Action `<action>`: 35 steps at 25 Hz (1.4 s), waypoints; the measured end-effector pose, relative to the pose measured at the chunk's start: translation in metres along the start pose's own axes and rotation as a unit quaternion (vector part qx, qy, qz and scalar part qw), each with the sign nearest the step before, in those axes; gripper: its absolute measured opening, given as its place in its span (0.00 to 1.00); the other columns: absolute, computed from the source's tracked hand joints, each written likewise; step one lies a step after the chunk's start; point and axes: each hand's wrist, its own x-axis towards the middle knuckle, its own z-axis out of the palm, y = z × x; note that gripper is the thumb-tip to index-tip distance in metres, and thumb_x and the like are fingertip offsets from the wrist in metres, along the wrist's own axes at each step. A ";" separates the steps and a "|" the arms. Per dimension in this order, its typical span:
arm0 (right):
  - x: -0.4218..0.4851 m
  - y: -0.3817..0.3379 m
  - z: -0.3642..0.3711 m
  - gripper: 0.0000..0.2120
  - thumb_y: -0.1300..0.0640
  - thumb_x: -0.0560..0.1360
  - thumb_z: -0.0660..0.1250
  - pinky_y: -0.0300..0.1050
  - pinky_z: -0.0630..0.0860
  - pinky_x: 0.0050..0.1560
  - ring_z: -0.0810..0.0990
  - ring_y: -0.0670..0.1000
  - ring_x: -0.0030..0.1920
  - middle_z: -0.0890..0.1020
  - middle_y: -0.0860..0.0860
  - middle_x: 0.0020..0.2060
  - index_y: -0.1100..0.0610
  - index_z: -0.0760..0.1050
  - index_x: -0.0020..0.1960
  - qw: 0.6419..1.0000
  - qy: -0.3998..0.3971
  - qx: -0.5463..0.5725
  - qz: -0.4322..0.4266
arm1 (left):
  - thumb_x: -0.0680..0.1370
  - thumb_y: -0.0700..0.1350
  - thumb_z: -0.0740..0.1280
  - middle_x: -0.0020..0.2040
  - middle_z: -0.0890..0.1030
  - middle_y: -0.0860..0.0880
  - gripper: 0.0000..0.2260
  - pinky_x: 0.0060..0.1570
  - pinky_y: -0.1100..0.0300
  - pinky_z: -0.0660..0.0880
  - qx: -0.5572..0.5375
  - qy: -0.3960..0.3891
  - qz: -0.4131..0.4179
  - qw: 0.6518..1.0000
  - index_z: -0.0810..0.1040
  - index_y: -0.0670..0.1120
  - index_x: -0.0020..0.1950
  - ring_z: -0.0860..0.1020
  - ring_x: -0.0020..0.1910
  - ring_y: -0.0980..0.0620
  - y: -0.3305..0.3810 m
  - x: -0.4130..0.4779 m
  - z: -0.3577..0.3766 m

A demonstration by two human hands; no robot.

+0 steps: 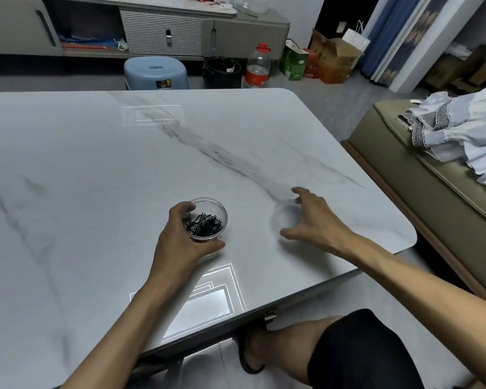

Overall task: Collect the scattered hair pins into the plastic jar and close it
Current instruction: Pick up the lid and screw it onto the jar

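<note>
Beyond a bare knee (pixel 320 332), left hand (pixel 177 242) grips the clear plastic jar (pixel 222 212) of black hair pins (pixel 204 224); right hand (pixel 314 220), spread wide round the blurred clear lid (pixel 284 218), should pinch its rim evenly.

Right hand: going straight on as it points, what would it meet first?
Probably the clear lid on the table, lying between the spread thumb and fingers of the right hand; contact is too blurred to tell.
</note>
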 end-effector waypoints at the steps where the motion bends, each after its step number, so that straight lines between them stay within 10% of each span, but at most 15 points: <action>1: 0.000 -0.016 0.001 0.48 0.46 0.62 0.75 0.47 0.67 0.63 0.66 0.57 0.66 0.70 0.55 0.65 0.52 0.55 0.76 0.999 -0.014 -0.023 -0.046 | 0.57 0.50 0.82 0.60 0.76 0.56 0.41 0.49 0.70 0.67 0.003 0.007 0.003 1.000 0.66 0.57 0.64 0.75 0.57 0.61 0.000 0.001 -0.001; 7: 0.004 -0.099 0.009 0.51 0.43 0.60 0.72 0.44 0.70 0.49 0.72 0.55 0.58 0.71 0.52 0.62 0.46 0.49 0.76 0.963 -0.032 -0.122 -0.238 | 0.55 0.50 0.80 0.60 0.76 0.61 0.39 0.52 0.67 0.69 0.012 -0.006 0.017 1.000 0.68 0.60 0.62 0.74 0.58 0.65 0.000 -0.001 -0.029; 15: 0.028 -0.149 0.032 0.57 0.43 0.55 0.78 0.27 0.70 0.48 0.75 0.38 0.50 0.75 0.45 0.59 0.40 0.47 0.74 0.953 -0.050 0.178 -0.240 | 0.53 0.50 0.80 0.58 0.78 0.63 0.41 0.58 0.59 0.73 0.027 0.024 -0.004 0.999 0.70 0.60 0.64 0.74 0.59 0.63 -0.002 -0.004 -0.089; 20: 0.031 -0.167 0.044 0.49 0.46 0.54 0.82 0.42 0.75 0.59 0.77 0.42 0.58 0.77 0.42 0.61 0.43 0.63 0.70 0.918 -0.083 0.313 -0.227 | 0.53 0.54 0.79 0.57 0.78 0.64 0.39 0.56 0.60 0.74 0.025 0.016 -0.018 0.999 0.69 0.60 0.61 0.76 0.55 0.65 0.006 -0.007 -0.096; 35: 0.029 -0.173 0.041 0.45 0.48 0.57 0.83 0.48 0.72 0.63 0.71 0.44 0.63 0.73 0.39 0.61 0.34 0.66 0.68 0.915 -0.221 0.144 -0.305 | 0.56 0.52 0.80 0.53 0.82 0.61 0.41 0.56 0.55 0.75 0.027 -0.084 -0.037 0.995 0.67 0.59 0.66 0.80 0.52 0.62 0.011 -0.005 -0.101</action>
